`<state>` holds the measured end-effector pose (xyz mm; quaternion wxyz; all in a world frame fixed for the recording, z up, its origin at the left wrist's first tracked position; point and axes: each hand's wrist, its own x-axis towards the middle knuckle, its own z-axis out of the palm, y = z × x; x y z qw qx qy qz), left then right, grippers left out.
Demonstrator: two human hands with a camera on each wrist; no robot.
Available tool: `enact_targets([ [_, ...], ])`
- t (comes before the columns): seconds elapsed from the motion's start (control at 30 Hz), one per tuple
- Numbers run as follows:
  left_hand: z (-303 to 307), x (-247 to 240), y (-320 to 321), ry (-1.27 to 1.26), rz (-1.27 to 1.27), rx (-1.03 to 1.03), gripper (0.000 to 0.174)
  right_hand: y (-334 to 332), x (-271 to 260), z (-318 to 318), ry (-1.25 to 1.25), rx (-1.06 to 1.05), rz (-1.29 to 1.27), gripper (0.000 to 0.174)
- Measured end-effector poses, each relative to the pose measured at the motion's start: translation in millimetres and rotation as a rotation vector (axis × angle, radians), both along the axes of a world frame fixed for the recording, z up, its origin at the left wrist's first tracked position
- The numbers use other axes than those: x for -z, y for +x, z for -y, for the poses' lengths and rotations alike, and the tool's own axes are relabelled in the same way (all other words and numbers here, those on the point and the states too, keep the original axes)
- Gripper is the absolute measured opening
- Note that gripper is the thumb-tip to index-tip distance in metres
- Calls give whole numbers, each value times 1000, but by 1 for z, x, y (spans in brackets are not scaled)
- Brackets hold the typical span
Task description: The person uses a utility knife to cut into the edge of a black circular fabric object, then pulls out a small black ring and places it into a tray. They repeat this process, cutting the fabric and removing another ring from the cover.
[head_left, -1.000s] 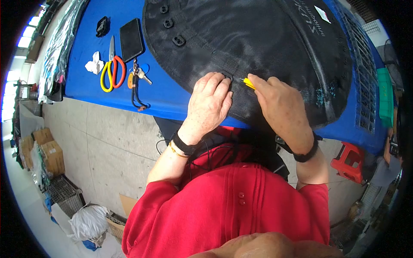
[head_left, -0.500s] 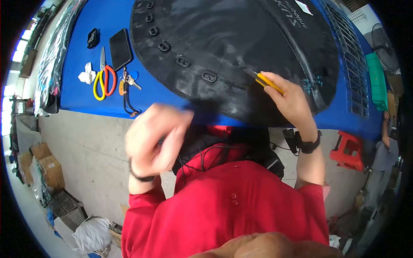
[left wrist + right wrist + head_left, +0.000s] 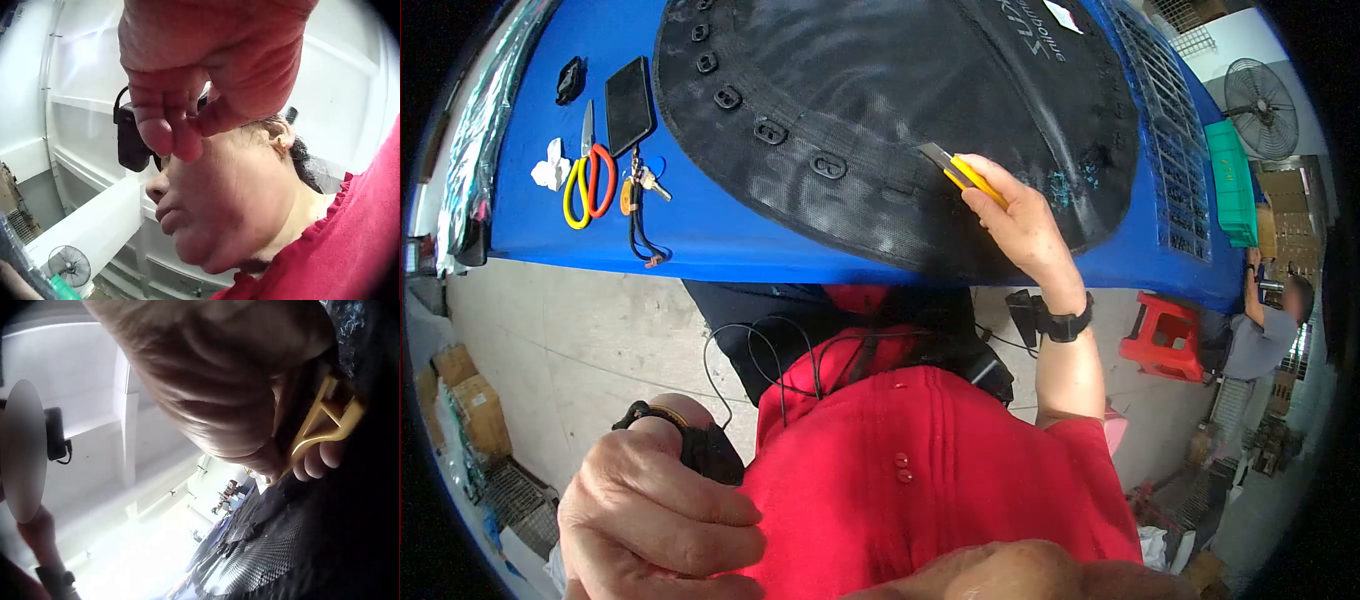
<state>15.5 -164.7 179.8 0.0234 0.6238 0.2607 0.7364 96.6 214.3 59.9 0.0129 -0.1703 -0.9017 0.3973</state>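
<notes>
My right hand [image 3: 1022,225] grips a yellow utility knife [image 3: 975,178] with its blade out, over a round black mesh mat [image 3: 850,75]. In the right wrist view the knife's yellow handle [image 3: 322,419] shows between the palm and fingers. Black oval plastic rings [image 3: 829,165] line the mat's near-left edge, and light lettering [image 3: 1022,30] marks its far side. Away from the table, my left hand [image 3: 655,510] is raised in front of my chest and face. Its fingers [image 3: 156,134] are bent toward the thumb, with nothing visible between them.
Left on the blue table [image 3: 560,245] lie scissors [image 3: 588,175], a phone [image 3: 629,105], keys [image 3: 645,185], crumpled white paper [image 3: 552,165] and a black buckle-like piece [image 3: 571,80]. On the right are a divided clear tray [image 3: 1175,150] and a green bin [image 3: 1232,185]. A red stool [image 3: 1163,338] stands below.
My left hand has lifted off the mat and come back and up toward my face. The right hand still holds the knife, its blade now raised, showing more. The mat's near rings are uncovered.
</notes>
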Motion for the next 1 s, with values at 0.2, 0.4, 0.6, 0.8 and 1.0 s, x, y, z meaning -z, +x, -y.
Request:
enact_targets([
  [0.2,-17,1,0,181,19,167,52,-2,-10,7,29,4,24,44],
  [0.4,-11,8,-5,179,-2,247,42,0,-2,4,71,-13,-9,44],
  [0.6,-27,12,-4,261,54,234,10,-1,-2,4,86,-24,-23,44],
  [0.8,-25,32,2,-193,502,-416,29,-2,3,3,67,-43,-83,44],
  [1.0,-56,104,-50,-939,-174,-1035,7,-2,5,1,106,-79,-133,42],
])
